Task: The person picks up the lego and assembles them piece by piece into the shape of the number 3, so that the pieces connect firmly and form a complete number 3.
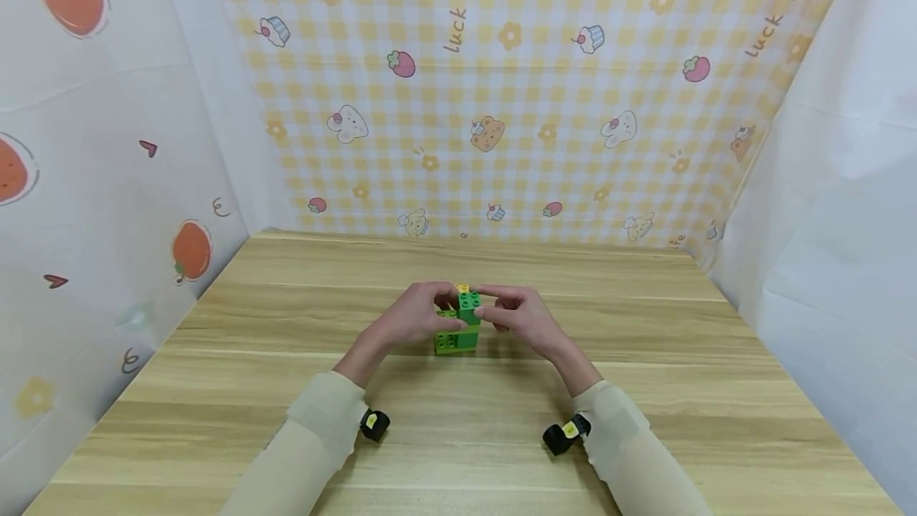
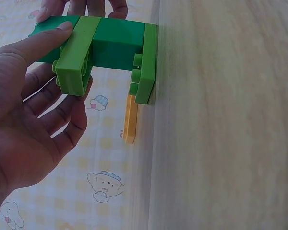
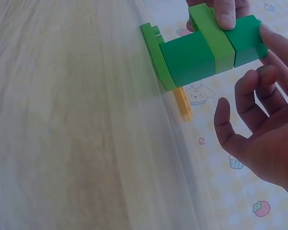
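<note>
Pinching fingers [image 3: 281, 45] on green bricks [image 3: 189, 58] (stacked)

Makeshift tabletop booth — wood-grain table [image 1: 458, 428], sheets [image 1: 559, 90] on three sides

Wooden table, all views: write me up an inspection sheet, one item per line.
Surface: light wood-grain table.
Job's things: stack of green blocks, light and dark layers alternating, upright on the table; yellow piece low beside it, joined or separate unclear.
Clutter: nothing seen.
Left hand: grips the stack.
Right hand: thumb and forefinger at the top block.
Cables: nothing seen.
Surroundings: yellow checked cloth behind; white sheets either side.
</note>
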`<state>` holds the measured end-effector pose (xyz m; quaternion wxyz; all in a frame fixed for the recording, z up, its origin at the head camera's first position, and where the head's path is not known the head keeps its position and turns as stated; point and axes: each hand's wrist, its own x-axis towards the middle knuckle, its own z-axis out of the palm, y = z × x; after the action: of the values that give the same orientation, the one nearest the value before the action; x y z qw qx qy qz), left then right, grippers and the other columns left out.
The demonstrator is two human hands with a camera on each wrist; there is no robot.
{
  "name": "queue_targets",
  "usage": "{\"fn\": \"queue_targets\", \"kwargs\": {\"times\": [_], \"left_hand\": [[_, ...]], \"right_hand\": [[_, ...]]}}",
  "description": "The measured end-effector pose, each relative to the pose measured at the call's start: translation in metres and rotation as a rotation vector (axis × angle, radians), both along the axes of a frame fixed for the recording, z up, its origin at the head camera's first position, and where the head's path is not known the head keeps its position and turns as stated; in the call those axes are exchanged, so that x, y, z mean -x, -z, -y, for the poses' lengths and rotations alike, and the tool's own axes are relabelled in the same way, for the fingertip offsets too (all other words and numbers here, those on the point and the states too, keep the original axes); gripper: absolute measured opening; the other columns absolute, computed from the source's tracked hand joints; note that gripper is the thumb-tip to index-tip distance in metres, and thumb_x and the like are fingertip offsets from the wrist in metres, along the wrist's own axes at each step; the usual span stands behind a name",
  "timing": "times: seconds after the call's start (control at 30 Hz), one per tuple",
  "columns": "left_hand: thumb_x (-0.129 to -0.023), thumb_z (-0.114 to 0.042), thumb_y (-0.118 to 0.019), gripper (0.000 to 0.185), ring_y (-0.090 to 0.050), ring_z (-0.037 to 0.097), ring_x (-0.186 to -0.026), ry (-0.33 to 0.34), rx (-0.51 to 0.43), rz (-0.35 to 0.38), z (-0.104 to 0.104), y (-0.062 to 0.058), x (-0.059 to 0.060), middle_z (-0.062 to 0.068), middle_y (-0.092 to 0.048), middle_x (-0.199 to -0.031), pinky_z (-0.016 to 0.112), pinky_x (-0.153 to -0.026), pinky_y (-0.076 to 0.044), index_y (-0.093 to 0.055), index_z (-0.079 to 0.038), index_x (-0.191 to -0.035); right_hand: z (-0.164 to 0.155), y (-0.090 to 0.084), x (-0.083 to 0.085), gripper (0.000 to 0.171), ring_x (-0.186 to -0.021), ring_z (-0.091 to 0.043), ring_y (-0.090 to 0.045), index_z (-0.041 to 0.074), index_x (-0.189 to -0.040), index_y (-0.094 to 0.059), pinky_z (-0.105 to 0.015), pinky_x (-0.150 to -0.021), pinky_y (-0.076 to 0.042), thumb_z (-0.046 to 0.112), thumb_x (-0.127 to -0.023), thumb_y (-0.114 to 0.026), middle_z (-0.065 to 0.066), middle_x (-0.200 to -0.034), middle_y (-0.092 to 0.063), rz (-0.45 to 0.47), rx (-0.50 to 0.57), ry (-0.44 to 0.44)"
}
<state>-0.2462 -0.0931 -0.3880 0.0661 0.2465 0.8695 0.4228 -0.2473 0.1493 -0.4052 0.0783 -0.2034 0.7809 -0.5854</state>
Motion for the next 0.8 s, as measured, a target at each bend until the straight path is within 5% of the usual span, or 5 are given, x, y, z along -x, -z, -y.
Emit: {"fn": "queue_targets", "kwargs": {"times": [0.8], "left_hand": [[-0.093,-0.026,-0.081,0.026,-0.063,0.016,-0.094,0.01,0.034,-0.006,0.0007,-0.0009,-0.0004,0.0,-0.072,-0.103,0.034,-0.083,-0.053,-0.073,-0.011,-0.112]], "right_hand": [[-0.0008,-0.0008,-0.0003,0.041,-0.059,-0.015,-0.047,0.014,-0.137,-0.072,-0.029,-0.066,-0.044,0.022,-0.097,-0.077,0.003,-0.06,-0.05,0.004,-0.013,0.014]]}}
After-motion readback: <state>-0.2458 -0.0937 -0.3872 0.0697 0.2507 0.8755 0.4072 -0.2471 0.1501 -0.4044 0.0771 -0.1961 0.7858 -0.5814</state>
